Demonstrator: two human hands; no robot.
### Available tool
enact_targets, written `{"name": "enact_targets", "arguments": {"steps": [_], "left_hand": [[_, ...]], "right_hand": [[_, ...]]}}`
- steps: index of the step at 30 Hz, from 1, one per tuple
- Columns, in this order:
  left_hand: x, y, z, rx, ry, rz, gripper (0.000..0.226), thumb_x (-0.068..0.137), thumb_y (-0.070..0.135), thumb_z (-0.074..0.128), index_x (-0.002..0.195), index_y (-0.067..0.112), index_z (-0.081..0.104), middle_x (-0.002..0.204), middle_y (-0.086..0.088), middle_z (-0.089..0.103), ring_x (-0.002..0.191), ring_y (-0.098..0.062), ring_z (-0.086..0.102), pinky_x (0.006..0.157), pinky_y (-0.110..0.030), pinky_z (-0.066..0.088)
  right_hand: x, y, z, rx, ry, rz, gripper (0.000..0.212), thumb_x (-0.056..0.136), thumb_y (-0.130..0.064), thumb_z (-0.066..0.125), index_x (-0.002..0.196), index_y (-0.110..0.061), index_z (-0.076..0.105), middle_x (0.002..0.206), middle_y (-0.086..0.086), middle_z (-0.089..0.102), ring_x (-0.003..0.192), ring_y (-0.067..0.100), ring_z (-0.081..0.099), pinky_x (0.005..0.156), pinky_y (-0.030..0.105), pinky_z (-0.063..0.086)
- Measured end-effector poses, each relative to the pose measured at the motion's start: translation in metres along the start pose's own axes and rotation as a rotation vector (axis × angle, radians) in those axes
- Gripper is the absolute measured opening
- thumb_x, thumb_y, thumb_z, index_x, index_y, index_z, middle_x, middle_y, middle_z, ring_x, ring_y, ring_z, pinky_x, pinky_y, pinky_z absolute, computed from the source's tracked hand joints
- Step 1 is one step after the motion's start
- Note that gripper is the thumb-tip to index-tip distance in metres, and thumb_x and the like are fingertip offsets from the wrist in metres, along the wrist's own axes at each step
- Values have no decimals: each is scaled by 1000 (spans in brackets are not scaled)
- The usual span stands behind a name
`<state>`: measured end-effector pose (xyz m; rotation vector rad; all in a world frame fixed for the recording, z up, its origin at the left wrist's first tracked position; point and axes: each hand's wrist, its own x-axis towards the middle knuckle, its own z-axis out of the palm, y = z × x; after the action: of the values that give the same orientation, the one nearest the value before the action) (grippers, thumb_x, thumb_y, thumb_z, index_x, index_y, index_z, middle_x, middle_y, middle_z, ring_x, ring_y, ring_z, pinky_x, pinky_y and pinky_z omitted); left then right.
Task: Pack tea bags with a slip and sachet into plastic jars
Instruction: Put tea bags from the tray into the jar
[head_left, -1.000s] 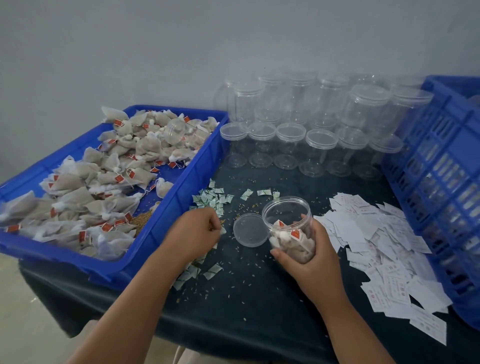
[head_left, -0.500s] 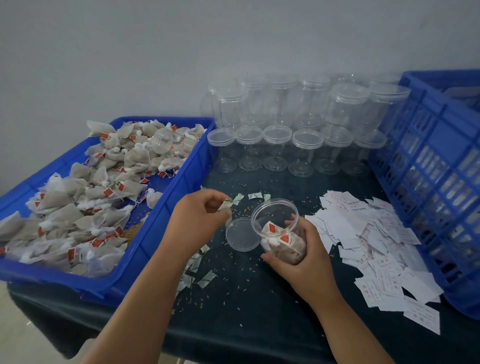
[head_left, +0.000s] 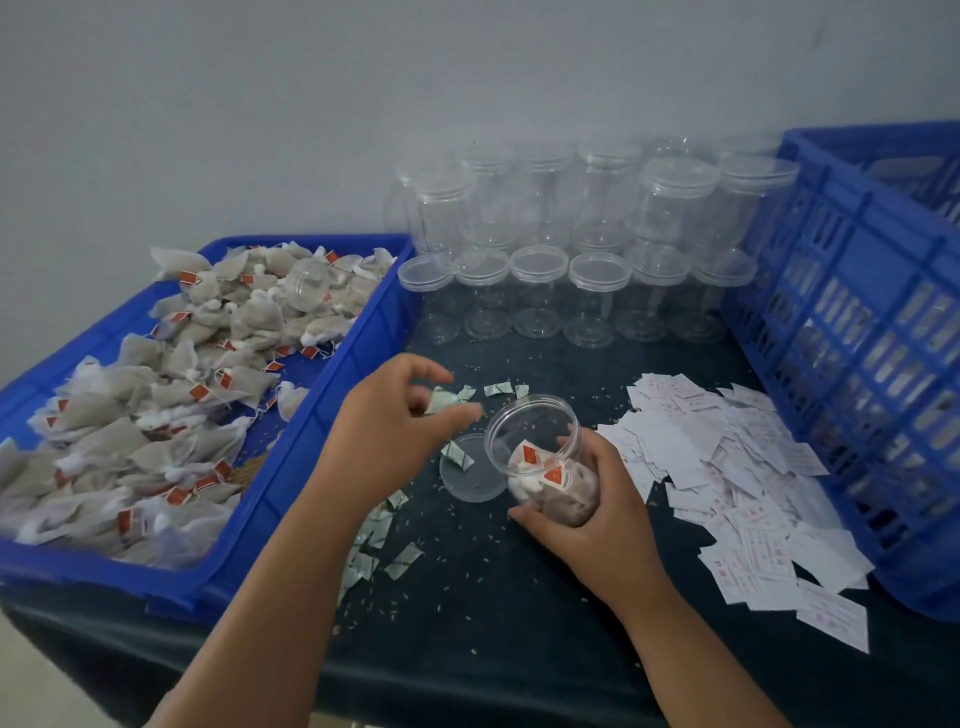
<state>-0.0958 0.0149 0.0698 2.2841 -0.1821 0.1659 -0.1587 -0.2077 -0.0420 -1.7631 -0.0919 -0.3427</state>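
My right hand (head_left: 597, 514) grips a clear plastic jar (head_left: 535, 436), tilted with its mouth toward the left; several tea bags with red tags (head_left: 545, 475) lie inside. The jar's lid (head_left: 475, 483) lies flat on the dark table beside it. My left hand (head_left: 384, 431) hovers just left of the jar mouth, fingers spread and holding nothing. A small green-white sachet (head_left: 457, 456) sits below its fingertips at the lid's edge; I cannot tell whether it is in the air or resting. More sachets (head_left: 374, 551) lie scattered under my left forearm. White paper slips (head_left: 727, 467) are piled to the right.
A blue tray (head_left: 291, 467) on the left is filled with tea bags (head_left: 156, 415) and holds one small jar (head_left: 309, 283). Several empty lidded jars (head_left: 597, 291) stand in rows at the back. A tall blue crate (head_left: 857, 338) walls off the right side. Loose grains dot the table.
My left hand picked a sachet from the table, carried it up to the jar mouth, then spread its fingers and let it go. The right hand has kept hold of the jar, which has moved slightly.
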Motion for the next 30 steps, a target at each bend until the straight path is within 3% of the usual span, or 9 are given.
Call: {"name": "enact_targets", "arguments": {"steps": [3, 6, 9, 11, 14, 17, 21, 26, 30], "left_hand": [[-7, 35, 17, -29, -125, 130, 20, 81, 55, 83, 89, 40, 72, 59, 21, 61, 52, 2, 53, 51, -10, 39], [-6, 53, 31, 41, -242, 148, 28, 83, 64, 75, 104, 46, 77, 86, 25, 73, 81, 7, 66, 74, -21, 55], [-2, 57, 35, 1, -215, 163, 28, 99, 57, 60, 99, 39, 81, 87, 13, 78, 73, -6, 70, 74, -34, 60], [0, 55, 37, -108, -95, 177, 24, 102, 50, 61, 94, 37, 80, 82, 13, 77, 63, -5, 67, 63, -26, 58], [6, 46, 44, -294, 20, 115, 6, 99, 36, 70, 97, 36, 75, 83, 18, 76, 75, 2, 70, 65, -11, 52], [9, 30, 70, -54, -160, 34, 5, 98, 31, 69, 99, 35, 73, 85, 17, 74, 76, 3, 66, 71, -17, 51], [-6, 14, 119, 350, -382, 127, 25, 98, 37, 67, 123, 33, 69, 108, 15, 72, 104, -10, 66, 91, -32, 54], [-5, 12, 161, 403, -293, 165, 42, 93, 57, 67, 128, 35, 63, 108, 5, 61, 102, -19, 63, 73, -32, 46], [4, 16, 173, 399, -291, 98, 33, 89, 54, 70, 113, 32, 67, 106, 4, 57, 98, -22, 64, 71, -31, 44]], "right_hand": [[-2, -3, 0, 13, -1, -27, 87, 65, -51, 99, 139, -47, 54, 135, -19, 68, 123, 4, 69, 94, 20, 58], [-4, -2, -1, 57, 12, -55, 86, 68, -45, 100, 141, -37, 55, 135, -11, 69, 123, 13, 71, 94, 26, 61], [-4, -2, -3, 61, 58, -75, 84, 67, -47, 99, 138, -40, 55, 133, -13, 69, 121, 14, 71, 92, 25, 61], [-4, -2, -3, 63, 108, -80, 83, 66, -48, 98, 137, -40, 56, 133, -14, 69, 121, 14, 71, 93, 24, 60], [-2, -3, -8, 58, 303, -96, 83, 67, -51, 95, 138, -36, 56, 133, -19, 68, 122, 7, 69, 92, 16, 57], [2, 0, -20, 48, 573, -88, 83, 69, -55, 92, 139, -30, 55, 129, -20, 67, 116, 1, 69, 85, 11, 56], [10, 5, -35, 73, 785, -19, 85, 70, -58, 90, 141, -34, 50, 135, -8, 65, 116, 6, 69, 87, 10, 55], [12, 10, -35, 83, 772, 26, 86, 68, -61, 88, 138, -27, 51, 132, -9, 66, 116, 6, 68, 90, 10, 53], [11, 13, -32, 32, 699, 58, 91, 65, -63, 89, 139, -24, 54, 130, -9, 68, 117, 12, 69, 97, 37, 59]]}}
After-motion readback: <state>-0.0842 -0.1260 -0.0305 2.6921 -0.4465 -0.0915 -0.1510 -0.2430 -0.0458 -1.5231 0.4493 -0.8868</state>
